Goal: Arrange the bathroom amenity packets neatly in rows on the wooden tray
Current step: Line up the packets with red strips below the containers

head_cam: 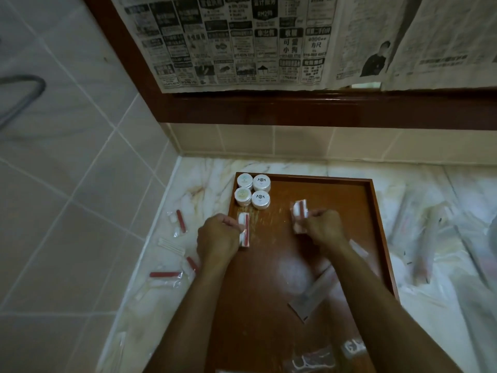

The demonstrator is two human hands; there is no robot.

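You're pinching a packet [244,233] in your left hand [215,239] just below the tubs [252,191], its long axis running away from you, while your right hand [321,232] is gripping another [299,214] mid-tray [375,211], tilted, needing squaring up.

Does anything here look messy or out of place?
Yes. Several red-and-white packets lie scattered at odd angles on the marble counter, left of the wooden tray. On the tray, a long flat sachet lies diagonally, unlike the four round tubs squared up in the far left corner.
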